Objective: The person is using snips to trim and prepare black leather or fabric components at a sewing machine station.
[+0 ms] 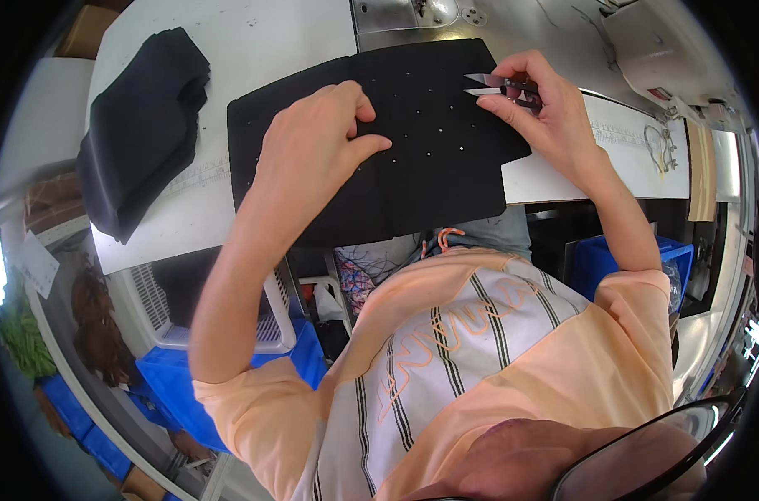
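Observation:
A black fabric panel [429, 184] with rows of small white dots lies across the white table and hangs over its near edge. My left hand [317, 134] rests over its left part, fingers bent and the thumb held apart from the index finger; nothing shows between them. At the panel's right edge, my right hand [546, 108] grips a pair of thread snips [506, 86]. Their two pointed blades are spread apart and point left, over the fabric's upper right corner.
A stack of folded black fabric [145, 125] sits on the table [216, 50] to the left. The metal sewing machine bed [555, 50] is at the back right. Below the table are a white plastic basket [275, 326] and blue bins [179, 388]. Loose scissors-like metal rings [659, 146] lie at right.

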Tool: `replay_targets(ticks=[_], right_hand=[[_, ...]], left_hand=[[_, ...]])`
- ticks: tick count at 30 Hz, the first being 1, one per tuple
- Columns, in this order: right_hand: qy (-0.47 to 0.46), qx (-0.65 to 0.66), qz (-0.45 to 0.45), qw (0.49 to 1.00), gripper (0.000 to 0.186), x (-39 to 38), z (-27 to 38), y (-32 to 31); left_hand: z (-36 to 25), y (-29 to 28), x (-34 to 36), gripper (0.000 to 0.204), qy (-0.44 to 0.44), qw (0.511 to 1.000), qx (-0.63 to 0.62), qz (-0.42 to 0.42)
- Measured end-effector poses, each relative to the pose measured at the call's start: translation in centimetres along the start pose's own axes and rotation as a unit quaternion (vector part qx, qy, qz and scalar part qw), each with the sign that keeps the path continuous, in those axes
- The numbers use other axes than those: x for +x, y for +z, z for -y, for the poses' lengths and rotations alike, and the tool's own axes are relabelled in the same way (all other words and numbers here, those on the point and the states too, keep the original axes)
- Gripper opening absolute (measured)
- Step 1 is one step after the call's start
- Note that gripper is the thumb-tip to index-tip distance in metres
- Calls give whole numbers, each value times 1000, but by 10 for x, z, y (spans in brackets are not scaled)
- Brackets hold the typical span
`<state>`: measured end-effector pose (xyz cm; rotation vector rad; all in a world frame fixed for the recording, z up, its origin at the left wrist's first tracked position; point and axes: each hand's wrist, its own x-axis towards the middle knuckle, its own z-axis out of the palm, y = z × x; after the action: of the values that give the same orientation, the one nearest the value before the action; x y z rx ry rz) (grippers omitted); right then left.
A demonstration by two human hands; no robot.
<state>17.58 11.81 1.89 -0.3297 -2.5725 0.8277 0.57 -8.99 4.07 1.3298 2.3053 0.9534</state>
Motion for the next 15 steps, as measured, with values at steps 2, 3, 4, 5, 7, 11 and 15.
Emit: replay_targets(ticks=[2, 3, 4, 5, 7, 11, 15], right_hand=[[16, -1, 23, 1000, 35, 0, 5, -2], [16, -1, 23, 1000, 35, -1, 8, -3], [15, 8, 38, 999, 34, -2, 10, -5], [15, 18, 53, 998, 33, -3, 13, -5], [-10, 31, 65, 997, 33, -6, 20, 1], [-60, 22, 92, 994, 31, 7, 30, 20], [-99, -15, 102, 990, 28, 19, 35, 38]], left_hand=[[-1, -6, 16, 18, -4, 987, 60, 146], [-1, -6, 16, 15, -6, 987, 45, 151], [-2, -5, 15, 15, -4, 988, 45, 151], [-3, -3, 11, 13, -23, 992, 27, 124], [-3, 0, 0, 11, -41, 994, 9, 100], [-1, 5, -9, 9, -93, 989, -118, 10], [9, 11, -8, 13, -87, 977, -194, -36]])
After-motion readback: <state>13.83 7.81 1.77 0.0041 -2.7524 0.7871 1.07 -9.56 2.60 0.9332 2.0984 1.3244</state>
